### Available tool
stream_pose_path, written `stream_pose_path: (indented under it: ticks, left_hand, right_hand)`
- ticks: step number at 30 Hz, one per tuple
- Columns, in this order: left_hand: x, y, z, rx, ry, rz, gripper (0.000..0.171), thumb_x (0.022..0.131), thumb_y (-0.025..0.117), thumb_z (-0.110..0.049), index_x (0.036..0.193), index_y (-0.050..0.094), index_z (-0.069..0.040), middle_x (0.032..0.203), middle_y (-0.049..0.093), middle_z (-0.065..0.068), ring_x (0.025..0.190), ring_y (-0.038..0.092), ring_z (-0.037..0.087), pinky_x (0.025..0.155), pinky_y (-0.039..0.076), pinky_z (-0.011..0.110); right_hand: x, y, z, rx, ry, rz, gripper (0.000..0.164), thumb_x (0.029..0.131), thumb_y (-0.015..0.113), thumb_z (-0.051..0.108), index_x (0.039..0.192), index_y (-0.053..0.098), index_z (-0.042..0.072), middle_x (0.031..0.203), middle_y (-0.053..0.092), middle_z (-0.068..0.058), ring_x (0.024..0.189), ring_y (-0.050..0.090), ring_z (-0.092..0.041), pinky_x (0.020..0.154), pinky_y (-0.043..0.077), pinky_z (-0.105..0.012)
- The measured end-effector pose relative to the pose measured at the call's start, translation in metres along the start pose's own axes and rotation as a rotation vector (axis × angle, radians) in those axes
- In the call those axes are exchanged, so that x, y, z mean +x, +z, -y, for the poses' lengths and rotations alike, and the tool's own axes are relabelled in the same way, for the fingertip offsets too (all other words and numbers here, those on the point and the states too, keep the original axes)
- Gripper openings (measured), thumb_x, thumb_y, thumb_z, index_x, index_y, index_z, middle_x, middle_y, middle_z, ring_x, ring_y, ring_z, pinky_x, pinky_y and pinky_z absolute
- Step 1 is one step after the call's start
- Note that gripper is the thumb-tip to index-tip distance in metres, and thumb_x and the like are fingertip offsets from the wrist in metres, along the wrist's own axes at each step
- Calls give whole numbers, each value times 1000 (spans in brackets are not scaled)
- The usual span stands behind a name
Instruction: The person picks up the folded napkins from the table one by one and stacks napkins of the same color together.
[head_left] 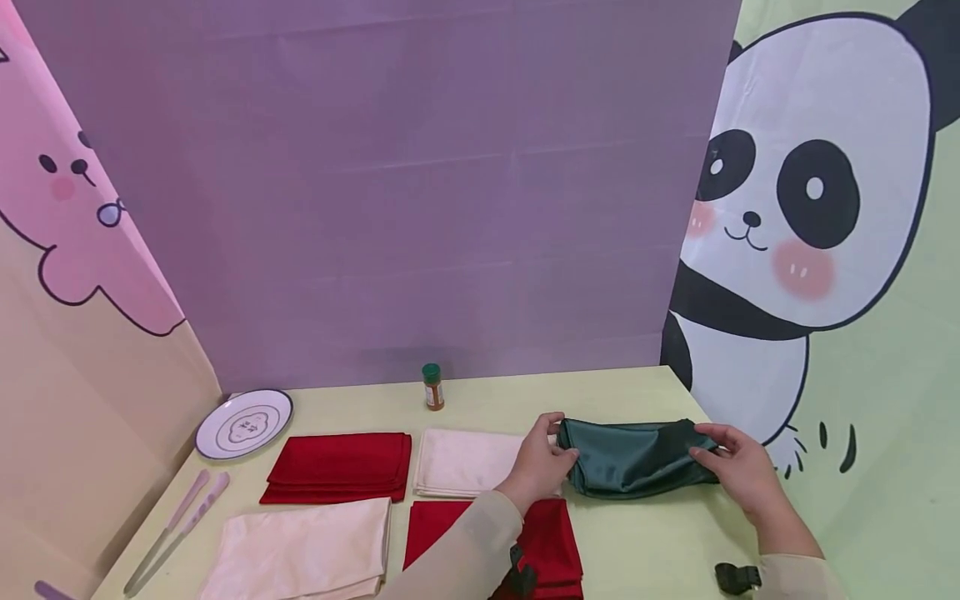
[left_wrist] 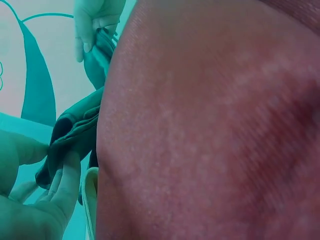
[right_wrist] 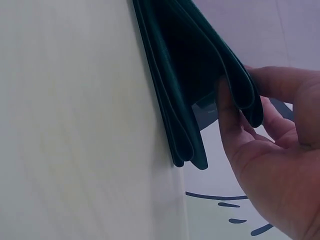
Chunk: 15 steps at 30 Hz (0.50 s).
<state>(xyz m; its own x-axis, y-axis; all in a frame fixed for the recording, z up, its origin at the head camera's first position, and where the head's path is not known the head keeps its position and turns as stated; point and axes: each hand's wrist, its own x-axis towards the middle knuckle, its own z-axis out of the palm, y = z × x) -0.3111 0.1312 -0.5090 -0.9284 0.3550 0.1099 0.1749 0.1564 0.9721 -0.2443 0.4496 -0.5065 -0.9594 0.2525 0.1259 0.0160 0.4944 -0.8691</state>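
A folded dark green satin cloth (head_left: 628, 460) spans the gap between both hands at the right of the table. My left hand (head_left: 542, 460) pinches its left end, fingers behind and thumb in front. At the other end my right hand (head_left: 742, 471) pinches the upper corner. In the right wrist view, thumb and fingers grip only the upper layers of the green cloth (right_wrist: 172, 85), while the lower folds hang apart close to the tabletop. Part of a folded white cloth (head_left: 480, 461) lies behind my left hand. My left sleeve covers part of a folded red cloth (head_left: 551, 542).
Another folded red cloth (head_left: 337, 467) and a pale folded cloth (head_left: 303, 550) lie at the left. A white plate (head_left: 217, 429) and two long metal utensils with purple handles (head_left: 183, 508) sit near the left edge. A green-capped jar (head_left: 432, 387) stands at the back.
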Motion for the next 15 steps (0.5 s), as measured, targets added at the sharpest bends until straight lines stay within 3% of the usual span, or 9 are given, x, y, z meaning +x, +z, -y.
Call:
stream_pose_path:
  ticks: [2,4,6,8,15]
  left_hand:
    - [-1,0,-1,1,6,6,60,98,74,-7,150,49,-19,140,54,6,94,63,11,80,59,31]
    - [-1,1,-2,-7,14,10,61,97,75,-6,150,49,-18,142,53,7,97,63,11,81,60,32]
    - [-1,1,-2,-21,10,12,61,96,75,-4,150,49,-19,142,53,6,98,63,12,82,60,33]
    - [0,2,-2,-33,9,8,62,95,75,-2,149,50,-18,141,53,6,99,63,13,83,60,34]
    - [8,7,3,-52,-12,-29,62,94,75,1,148,50,-16,138,55,8,97,64,13,84,61,34]
  right_hand:
    - [0,0,1,-7,8,-17,56,103,69,21,148,49,-7,155,40,-34,134,54,-43,76,47,-5]
    - [1,0,1,-13,7,-40,56,103,70,21,147,51,-7,154,42,-33,122,63,-20,76,48,-6]
    - [2,0,0,-7,-4,-63,55,102,71,21,146,53,-7,153,45,-32,109,61,2,77,49,-7]
    - [3,1,-2,13,-21,-68,54,102,71,19,146,53,-7,152,46,-33,100,54,16,77,50,-7]
    - [6,0,-5,66,-43,-43,57,102,71,14,149,49,-10,154,43,-36,104,53,19,80,50,-7]
